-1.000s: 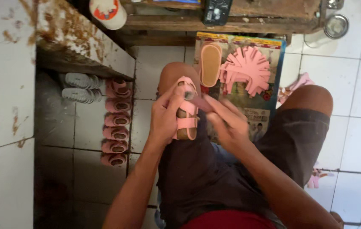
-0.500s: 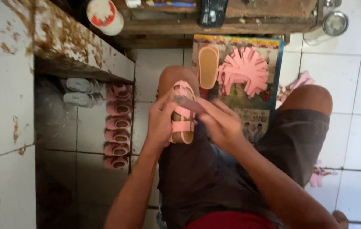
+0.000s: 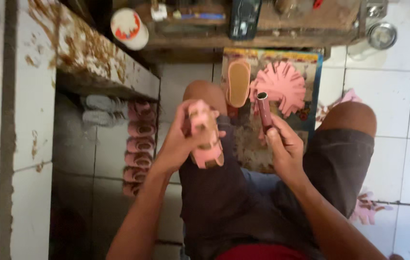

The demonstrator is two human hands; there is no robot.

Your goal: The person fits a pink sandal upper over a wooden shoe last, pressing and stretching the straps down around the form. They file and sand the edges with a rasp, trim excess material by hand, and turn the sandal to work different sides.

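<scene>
White floor tiles (image 3: 388,106) are seen below a seated person's knees. A small pink sandal (image 3: 204,137) is gripped in the left hand (image 3: 178,142) over the left thigh, its long axis running away from the body. Just to its right, a reddish cylinder (image 3: 264,110) is clasped upright in the right hand (image 3: 284,149). Pink straps (image 3: 282,86) lie on a printed mat (image 3: 311,103).

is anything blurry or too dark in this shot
Head view: the left hand and pink sandal are motion-smeared; the right hand with its cylinder tool is sharper; the space under the bench is deep shadow; white tiles bright.
</scene>
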